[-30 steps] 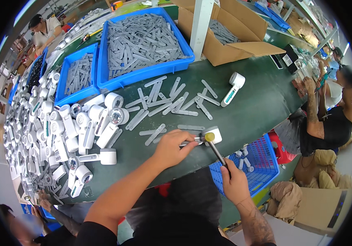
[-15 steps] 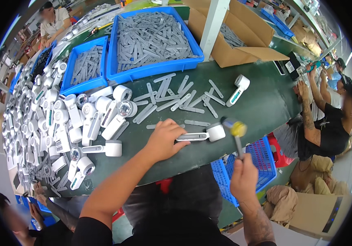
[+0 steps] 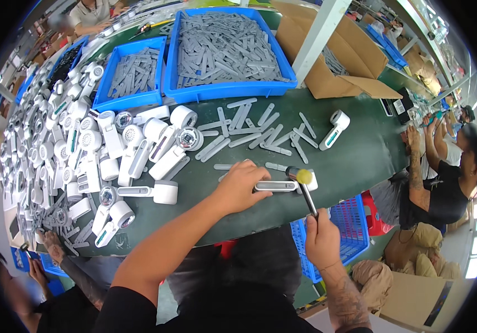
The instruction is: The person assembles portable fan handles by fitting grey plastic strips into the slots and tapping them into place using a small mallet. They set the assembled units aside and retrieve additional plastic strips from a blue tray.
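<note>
A white handheld device (image 3: 276, 186) with a drum-shaped head and a grey strip set along its handle lies on the green tabletop. My left hand (image 3: 240, 187) is closed around the end of that handle. In my right hand (image 3: 322, 242) I grip a small mallet (image 3: 307, 197) by its metal shaft. Its head, dark with a yellow face, is over the device near where handle and drum meet; whether it touches cannot be told. Loose grey strips (image 3: 244, 125) lie beyond my hands. Another white device (image 3: 335, 130) lies apart at the right.
A big heap of white devices (image 3: 91, 141) covers the left side. Blue trays (image 3: 233, 90) of grey strips and a cardboard box (image 3: 327, 89) stand behind. A post (image 3: 320, 39) rises there. Below the right edge is a blue basket (image 3: 350, 222). Co-workers sit left and right.
The mallet has swung left and down, from right of the device to over it, with my right hand moving slightly left. My left hand keeps its hold. The whole view has shifted slightly.
</note>
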Tool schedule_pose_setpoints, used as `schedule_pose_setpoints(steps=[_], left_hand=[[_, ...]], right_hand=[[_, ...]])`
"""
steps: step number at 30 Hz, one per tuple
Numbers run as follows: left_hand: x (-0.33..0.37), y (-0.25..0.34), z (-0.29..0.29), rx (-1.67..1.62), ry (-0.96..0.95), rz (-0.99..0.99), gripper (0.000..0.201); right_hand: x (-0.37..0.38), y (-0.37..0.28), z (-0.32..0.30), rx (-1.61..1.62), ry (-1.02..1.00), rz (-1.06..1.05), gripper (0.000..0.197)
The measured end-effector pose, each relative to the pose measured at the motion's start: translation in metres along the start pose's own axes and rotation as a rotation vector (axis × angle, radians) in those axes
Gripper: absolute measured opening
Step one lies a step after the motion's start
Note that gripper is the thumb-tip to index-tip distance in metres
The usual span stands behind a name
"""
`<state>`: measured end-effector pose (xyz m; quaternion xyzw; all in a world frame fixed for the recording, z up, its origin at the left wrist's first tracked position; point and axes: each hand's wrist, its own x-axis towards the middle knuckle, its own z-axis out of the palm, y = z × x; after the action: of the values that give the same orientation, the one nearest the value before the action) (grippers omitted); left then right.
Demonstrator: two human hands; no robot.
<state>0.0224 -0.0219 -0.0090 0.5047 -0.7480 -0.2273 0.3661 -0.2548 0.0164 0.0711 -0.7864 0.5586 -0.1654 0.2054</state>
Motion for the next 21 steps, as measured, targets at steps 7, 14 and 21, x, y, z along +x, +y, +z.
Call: schedule_pose_setpoints(steps=[7,14,21], left_hand=[[-0.002,0.0,0.003,-0.056,0.045,-0.109,0.059],[-0.009,0.0,0.005,-0.064,0.044,-0.145,0.061],[-0.006,-0.007,0.007,-0.046,0.054,-0.074,0.056]], right_hand=[[0.002,-0.01,0.009,-0.092,-0.136,-0.002,0.023],[0.003,-0.022,0.008,-0.17,-0.202,-0.035,0.023],[-0.004,0.013,-0.001,-0.092,-0.074,0.097,0.022]])
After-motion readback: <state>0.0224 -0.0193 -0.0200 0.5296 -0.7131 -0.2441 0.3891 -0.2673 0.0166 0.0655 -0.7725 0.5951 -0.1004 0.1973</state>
